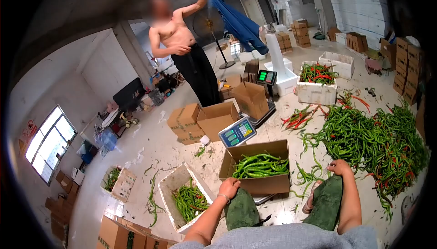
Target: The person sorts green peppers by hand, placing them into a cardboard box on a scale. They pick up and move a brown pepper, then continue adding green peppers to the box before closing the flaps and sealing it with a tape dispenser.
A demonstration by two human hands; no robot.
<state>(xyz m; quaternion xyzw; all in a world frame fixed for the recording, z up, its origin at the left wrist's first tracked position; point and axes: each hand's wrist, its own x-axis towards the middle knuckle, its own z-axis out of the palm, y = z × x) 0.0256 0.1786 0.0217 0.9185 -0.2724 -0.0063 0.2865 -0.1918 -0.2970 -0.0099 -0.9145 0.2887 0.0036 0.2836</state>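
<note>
My left hand (229, 188), with a bracelet at the wrist, rests on my left knee beside the front of an open cardboard box (259, 186). Its fingers lie loosely and hold nothing I can see. Inside the box are green chili peppers (260, 166). My right hand (340, 167) lies on my right knee, fingers loose, near a large pile of green and red peppers (364, 135) on the floor. Behind the box stands a scale display (237, 132). A white foam crate (169, 192) with more peppers is left of my left hand.
Another person (182, 40) stands beyond the boxes, holding up a blue garment (236, 19) near a standing fan (223, 51). Empty cartons (218, 119) and a second scale display (266, 77) are ahead. A foam box (317, 93) of peppers stands behind the pile. Stacked cartons (405, 67) line the right.
</note>
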